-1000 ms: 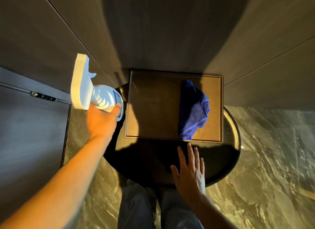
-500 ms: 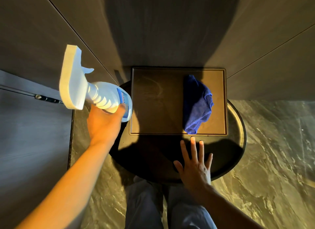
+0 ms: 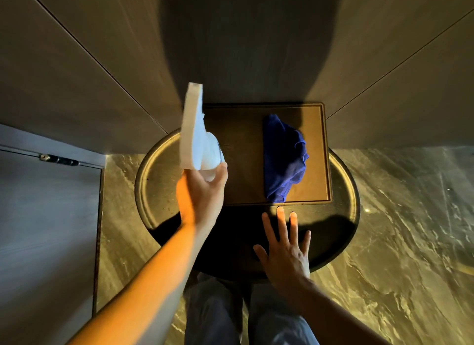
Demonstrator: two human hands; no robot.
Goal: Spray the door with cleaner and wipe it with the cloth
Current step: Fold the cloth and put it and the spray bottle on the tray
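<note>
My left hand point(image 3: 201, 194) grips a white spray bottle point(image 3: 196, 139), its nozzle pointing away from me toward the dark wood-grain door panel point(image 3: 243, 49) straight ahead. The bottle hovers over the left edge of a brown rectangular tray point(image 3: 241, 165). A crumpled blue cloth point(image 3: 284, 157) lies on the right half of that tray. My right hand point(image 3: 284, 249) is flat and spread over the near part of the round dark table point(image 3: 156, 180), fingertips just short of the tray's front edge and the cloth. It holds nothing.
The round table stands against the wall panels, my knees point(image 3: 246, 311) right at its near edge. A grey door with a metal latch point(image 3: 57, 160) is at the left. Marble floor point(image 3: 400, 229) lies to the right and left of the table.
My left hand swung the spray bottle from the left side rightward, so it now sits over the tray's left edge and faces the panel ahead. My right hand stayed spread on the table.
</note>
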